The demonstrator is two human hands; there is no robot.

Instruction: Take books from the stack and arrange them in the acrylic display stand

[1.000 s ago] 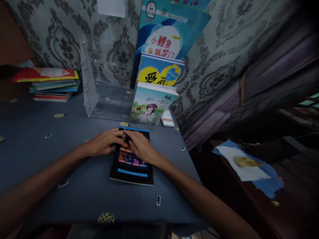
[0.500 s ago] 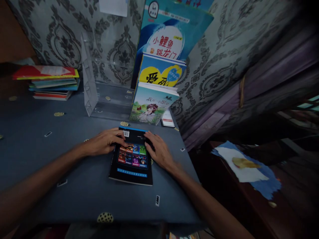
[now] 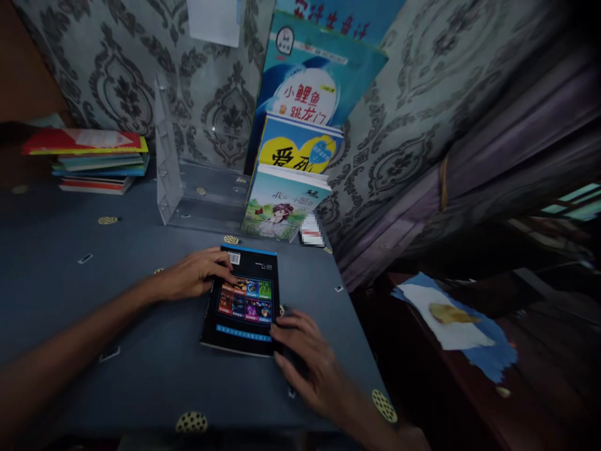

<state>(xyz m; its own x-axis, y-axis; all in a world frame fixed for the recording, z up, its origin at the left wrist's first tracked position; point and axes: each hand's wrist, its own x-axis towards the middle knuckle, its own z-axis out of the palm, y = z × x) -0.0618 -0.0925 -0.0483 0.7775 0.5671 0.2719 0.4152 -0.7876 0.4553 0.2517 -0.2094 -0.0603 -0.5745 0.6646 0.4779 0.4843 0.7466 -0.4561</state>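
A black book (image 3: 246,333) lies flat on the table, its back cover up, with a barcode, small coloured pictures and a blue strip. My left hand (image 3: 195,274) rests at its upper left edge, fingers stretched onto the cover below the barcode; the hand is open. At the lower right corner is my right hand (image 3: 312,360), open, with thumb and fingers apart and the fingertips touching the book's edge. Behind the book, a clear plastic stand (image 3: 169,166) holds several upright books, the front one a small green-and-white book (image 3: 282,210).
A stack of books (image 3: 96,160) lies at the left back of the grey-blue table (image 3: 154,357). A small white object (image 3: 310,230), partly pixelated, stands beside the upright books. Right of the table edge, a lower dark surface bears a blue-and-white sheet (image 3: 460,329). A purple curtain (image 3: 399,219) hangs there.
My right hand has moved down along the book's right edge, from its upper part to the lower corner. My left hand stays on the book. The view has shifted slightly.
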